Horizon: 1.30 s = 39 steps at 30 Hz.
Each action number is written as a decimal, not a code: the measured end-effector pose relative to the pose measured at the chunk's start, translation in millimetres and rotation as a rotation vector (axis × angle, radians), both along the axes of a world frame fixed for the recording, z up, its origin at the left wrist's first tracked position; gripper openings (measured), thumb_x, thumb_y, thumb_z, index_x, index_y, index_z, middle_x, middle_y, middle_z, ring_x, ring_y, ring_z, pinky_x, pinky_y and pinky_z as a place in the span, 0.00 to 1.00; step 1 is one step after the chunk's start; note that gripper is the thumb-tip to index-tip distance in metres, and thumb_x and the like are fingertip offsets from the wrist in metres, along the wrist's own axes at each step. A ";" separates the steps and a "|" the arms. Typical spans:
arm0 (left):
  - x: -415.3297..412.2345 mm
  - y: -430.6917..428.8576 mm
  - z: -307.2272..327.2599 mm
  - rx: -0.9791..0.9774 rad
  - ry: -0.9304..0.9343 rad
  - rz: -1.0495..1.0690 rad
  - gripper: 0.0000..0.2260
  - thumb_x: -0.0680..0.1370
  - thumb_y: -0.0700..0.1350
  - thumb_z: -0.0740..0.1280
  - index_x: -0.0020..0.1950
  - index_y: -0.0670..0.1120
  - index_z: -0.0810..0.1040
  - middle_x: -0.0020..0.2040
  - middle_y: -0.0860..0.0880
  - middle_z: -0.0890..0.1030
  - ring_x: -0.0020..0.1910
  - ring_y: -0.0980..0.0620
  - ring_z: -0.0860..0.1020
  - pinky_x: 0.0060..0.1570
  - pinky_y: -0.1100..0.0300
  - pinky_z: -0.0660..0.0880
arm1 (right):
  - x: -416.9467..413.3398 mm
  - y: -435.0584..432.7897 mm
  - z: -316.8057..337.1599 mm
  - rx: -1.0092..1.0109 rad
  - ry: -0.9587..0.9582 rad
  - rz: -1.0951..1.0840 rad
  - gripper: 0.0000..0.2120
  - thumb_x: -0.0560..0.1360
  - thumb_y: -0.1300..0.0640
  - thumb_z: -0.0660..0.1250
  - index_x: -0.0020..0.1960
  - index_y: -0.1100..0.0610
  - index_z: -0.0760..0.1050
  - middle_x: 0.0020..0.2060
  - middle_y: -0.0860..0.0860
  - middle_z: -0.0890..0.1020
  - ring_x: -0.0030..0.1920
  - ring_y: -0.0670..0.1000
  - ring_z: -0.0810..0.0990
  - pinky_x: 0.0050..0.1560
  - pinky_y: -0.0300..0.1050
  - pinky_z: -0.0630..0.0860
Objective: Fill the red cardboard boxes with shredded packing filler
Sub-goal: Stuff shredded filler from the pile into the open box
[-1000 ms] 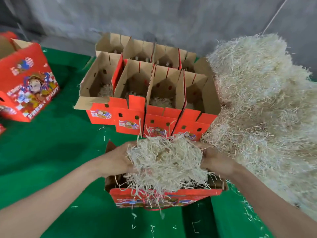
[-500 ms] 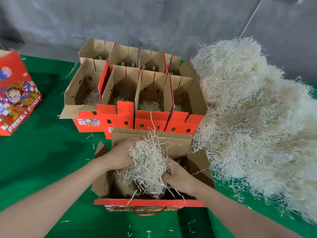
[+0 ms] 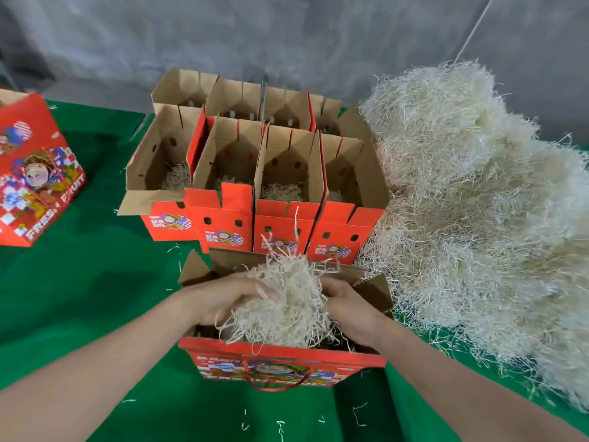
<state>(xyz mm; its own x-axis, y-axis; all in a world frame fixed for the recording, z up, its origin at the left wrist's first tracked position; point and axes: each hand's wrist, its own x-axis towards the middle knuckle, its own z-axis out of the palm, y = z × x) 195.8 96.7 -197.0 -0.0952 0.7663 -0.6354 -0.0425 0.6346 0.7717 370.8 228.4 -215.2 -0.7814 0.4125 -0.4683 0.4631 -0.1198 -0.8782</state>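
Red box (image 3: 288, 362) | left hand (image 3: 223, 298), right hand (image 3: 350, 309) grip filler wad (image 3: 287, 301) inside rim

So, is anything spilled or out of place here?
Minor things only. Stray filler strands litter the cloth by the near box. A lone box at far left sits apart from the rest, seemingly tilted. The front-left box's flap is splayed outward.

grey concrete wall (image 3: 287, 36) behind; green cloth surface (image 3: 79, 298); thin cord (image 3: 475, 27) hanging.
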 end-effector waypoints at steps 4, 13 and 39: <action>14.7 9.1 -7.6 0.028 0.245 0.024 0.39 0.67 0.48 0.74 0.73 0.51 0.59 0.61 0.53 0.71 0.54 0.57 0.73 0.55 0.63 0.71 | -2.1 -4.3 4.1 0.095 -0.057 0.122 0.20 0.76 0.64 0.65 0.65 0.52 0.71 0.57 0.46 0.78 0.55 0.45 0.78 0.56 0.37 0.73; -17.2 -12.3 -7.3 -0.097 0.415 0.223 0.34 0.74 0.44 0.67 0.76 0.47 0.53 0.37 0.48 0.73 0.28 0.57 0.68 0.26 0.66 0.65 | 35.0 38.0 23.9 0.144 -0.190 0.006 0.29 0.73 0.59 0.69 0.70 0.59 0.62 0.63 0.51 0.70 0.48 0.40 0.71 0.43 0.37 0.70; -0.6 12.5 13.3 -0.047 -0.287 0.097 0.15 0.67 0.44 0.73 0.53 0.44 0.78 0.57 0.46 0.79 0.52 0.49 0.78 0.57 0.53 0.72 | -11.3 11.0 11.9 0.166 -0.135 0.217 0.19 0.70 0.69 0.69 0.44 0.46 0.69 0.29 0.38 0.81 0.30 0.36 0.78 0.32 0.28 0.71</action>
<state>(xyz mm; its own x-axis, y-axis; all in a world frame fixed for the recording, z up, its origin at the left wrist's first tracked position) 195.2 109.2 -183.6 0.0219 0.7318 -0.6812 -0.3163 0.6514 0.6896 359.4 239.4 -203.2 -0.7949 0.3225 -0.5140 0.5761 0.1351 -0.8062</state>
